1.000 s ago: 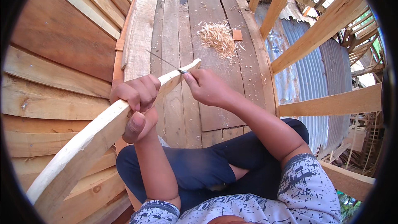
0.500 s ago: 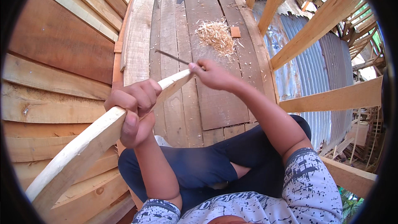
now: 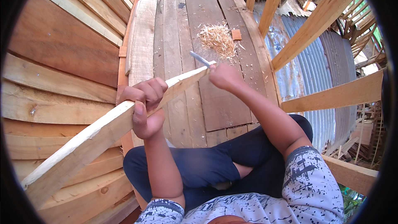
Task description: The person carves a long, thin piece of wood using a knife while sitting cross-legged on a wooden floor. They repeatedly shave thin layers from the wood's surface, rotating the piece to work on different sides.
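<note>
A long, slightly curved pale plank (image 3: 78, 151) slants from the lower left up to the middle of the view, its upper edge whitish and freshly cut. My left hand (image 3: 146, 103) is closed round it partway along, thumb on the near side. At its far tip, my right hand (image 3: 225, 76) grips a knife (image 3: 200, 59), whose handle is hidden in the fist. The blade points away to the left, lying across or just beside the plank's tip; whether it touches the wood I cannot tell.
Wood shavings (image 3: 217, 39) lie heaped on the plank floor (image 3: 219, 103), next to a small orange-brown block (image 3: 236, 35). A board wall (image 3: 62, 49) rises on the left. On the right stand wooden rails (image 3: 331, 95), with corrugated metal sheets (image 3: 304, 54) beyond.
The plank's far tip has moved right and a little away, along with both hands. The knife blade has turned, so its pale flat side shows more.
</note>
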A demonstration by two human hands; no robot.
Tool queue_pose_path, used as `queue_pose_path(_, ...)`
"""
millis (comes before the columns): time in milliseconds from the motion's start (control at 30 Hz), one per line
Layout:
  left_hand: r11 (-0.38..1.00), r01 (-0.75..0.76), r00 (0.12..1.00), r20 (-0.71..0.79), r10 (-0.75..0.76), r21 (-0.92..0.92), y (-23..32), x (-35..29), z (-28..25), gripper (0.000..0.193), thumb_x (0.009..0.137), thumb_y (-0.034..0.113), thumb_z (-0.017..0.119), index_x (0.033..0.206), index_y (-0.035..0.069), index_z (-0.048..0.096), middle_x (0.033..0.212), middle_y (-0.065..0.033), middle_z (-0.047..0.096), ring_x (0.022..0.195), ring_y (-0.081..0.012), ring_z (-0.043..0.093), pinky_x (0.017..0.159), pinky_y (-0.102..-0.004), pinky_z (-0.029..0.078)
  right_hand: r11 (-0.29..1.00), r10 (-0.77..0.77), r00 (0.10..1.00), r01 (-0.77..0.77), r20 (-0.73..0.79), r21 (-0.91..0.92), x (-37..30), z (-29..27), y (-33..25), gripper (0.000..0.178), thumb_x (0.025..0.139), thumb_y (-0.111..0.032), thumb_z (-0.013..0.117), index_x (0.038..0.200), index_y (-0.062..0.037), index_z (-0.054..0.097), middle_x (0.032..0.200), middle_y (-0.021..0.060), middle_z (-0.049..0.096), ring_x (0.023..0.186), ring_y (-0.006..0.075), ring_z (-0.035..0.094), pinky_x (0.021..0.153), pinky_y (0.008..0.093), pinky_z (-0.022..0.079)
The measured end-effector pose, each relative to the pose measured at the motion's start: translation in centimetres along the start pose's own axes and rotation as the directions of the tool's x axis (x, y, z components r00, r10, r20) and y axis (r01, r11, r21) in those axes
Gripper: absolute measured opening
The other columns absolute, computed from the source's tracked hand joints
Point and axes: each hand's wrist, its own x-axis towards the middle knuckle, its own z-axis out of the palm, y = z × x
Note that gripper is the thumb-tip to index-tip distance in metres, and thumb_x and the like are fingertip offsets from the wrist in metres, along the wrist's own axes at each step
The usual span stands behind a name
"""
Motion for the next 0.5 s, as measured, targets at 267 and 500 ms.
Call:
queue_pose_path(267, 0.998, 0.046, 0.998, 0.044, -0.047, 0.033, -0.3, 0.0, 1.8, 0.026, 0.092, 0.027, 0.051, 0.079, 0.013, 0.035, 0.061, 0.0005, 0.031, 0.056, -0.0127, 0.025, 0.059, -0.0328, 0.026, 0.945, 0.049, 0.994, -0.077, 0.097, 0.318, 1.0, -0.7, 2.8, 0.052, 0.103, -0.044, 0.037, 0.068, -0.0059, 0.046, 0.056, 0.0018, 0.041, 0.043, 0.0140, 0.036, 0.039, 0.0355, 0.031)
queue_pose_path(500, 0.998, 0.056, 0.997, 0.042, -0.058, 0.035, 0.1, -0.1, 0.8, 0.028, 0.092, 0.028, 0.053, 0.078, 0.013, 0.033, 0.061, 0.0005, 0.030, 0.056, -0.0129, 0.025, 0.060, -0.0329, 0.026, 0.990, -0.104, 0.979, 0.086, 0.174, 0.110, -0.8, -2.3, -0.5, 0.046, 0.100, -0.034, 0.041, 0.097, 0.0043, 0.066, 0.082, 0.0187, 0.066, 0.071, 0.0283, 0.064, 0.063, 0.0424, 0.050)
